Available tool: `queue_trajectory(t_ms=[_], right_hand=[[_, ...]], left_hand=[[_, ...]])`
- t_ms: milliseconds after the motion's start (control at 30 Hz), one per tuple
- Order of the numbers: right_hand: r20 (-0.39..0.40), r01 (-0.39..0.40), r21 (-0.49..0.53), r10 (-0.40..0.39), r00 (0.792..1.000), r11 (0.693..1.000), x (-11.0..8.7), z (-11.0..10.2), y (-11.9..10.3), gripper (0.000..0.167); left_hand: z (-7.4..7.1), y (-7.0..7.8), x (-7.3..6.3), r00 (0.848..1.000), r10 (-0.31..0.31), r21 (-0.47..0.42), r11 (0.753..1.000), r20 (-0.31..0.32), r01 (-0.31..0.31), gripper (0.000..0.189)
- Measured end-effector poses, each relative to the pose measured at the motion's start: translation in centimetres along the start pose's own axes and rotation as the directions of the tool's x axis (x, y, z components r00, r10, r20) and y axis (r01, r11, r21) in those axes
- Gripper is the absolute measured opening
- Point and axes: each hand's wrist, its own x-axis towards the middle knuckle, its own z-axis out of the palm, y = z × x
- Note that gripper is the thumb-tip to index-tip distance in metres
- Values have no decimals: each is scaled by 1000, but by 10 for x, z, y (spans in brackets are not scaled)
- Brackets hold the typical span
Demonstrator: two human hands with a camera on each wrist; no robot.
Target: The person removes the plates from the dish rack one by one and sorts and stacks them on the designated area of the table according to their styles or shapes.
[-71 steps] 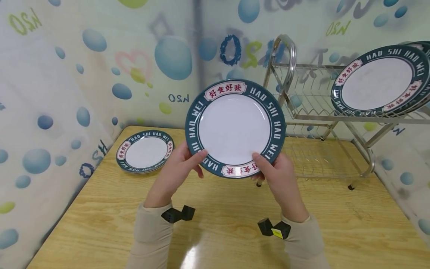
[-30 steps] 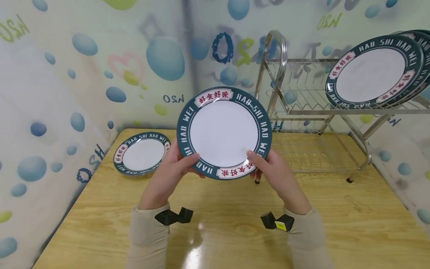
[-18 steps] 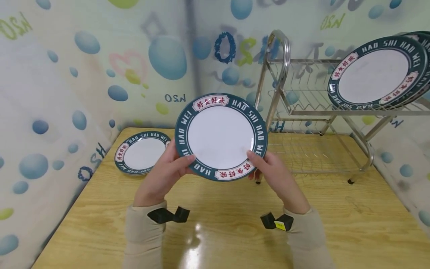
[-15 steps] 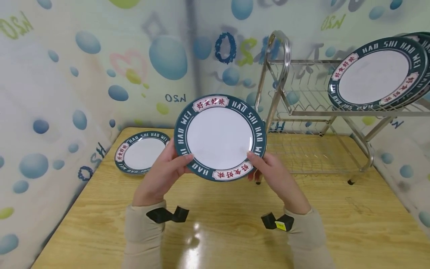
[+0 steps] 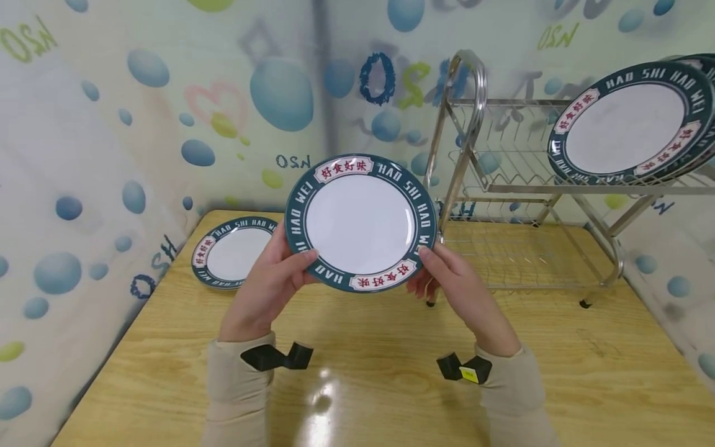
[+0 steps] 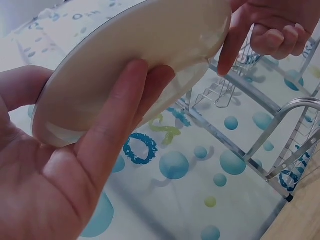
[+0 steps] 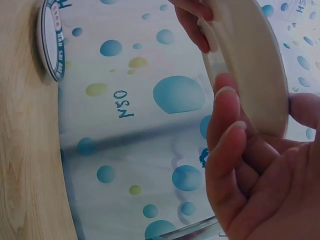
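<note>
A round plate (image 5: pixel 360 223) with a white middle and a dark green lettered rim is held above the table, its face toward the head camera. My left hand (image 5: pixel 267 285) grips its lower left edge, thumb on the rim and fingers spread under the pale underside seen in the left wrist view. My right hand (image 5: pixel 463 292) pinches the lower right edge; its thumb tip lies on the rim, and in the right wrist view several fingers (image 7: pixel 227 160) curl behind the plate. On the table at the left lies a matching plate (image 5: pixel 229 254), partly covered by my left hand.
At the right stands a two-tier metal dish rack (image 5: pixel 475 124). Matching plates (image 5: pixel 625 127) lean in its upper tier, and wire slots fill the lower tier (image 5: pixel 519 254). A patterned wall covering (image 5: pixel 279 93) rises behind the wooden table (image 5: pixel 380 385).
The held plate has moved left and lower and turned slightly counterclockwise. The right thumb has slid outward from the white middle to the rim. Both hands still hold the plate.
</note>
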Motion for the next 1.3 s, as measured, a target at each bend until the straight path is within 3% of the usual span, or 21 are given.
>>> queue_trajectory(t_ms=[300,667,1300], right_hand=[[-1,-59,-21,59,998,998,0,-2,-1,45],[1,-66,-4,66,998,998,1,-4,-1,41],[-19,-37,-71,36,999,997,-4,-15,0,37]], left_hand=[[-11,4,-2,996,75,-18,997,-47,-75,58],[-26,9,-6,984,139,-15,990,-115,-142,57],[-33,7,-9,953,101,65,994,-285,-86,57]])
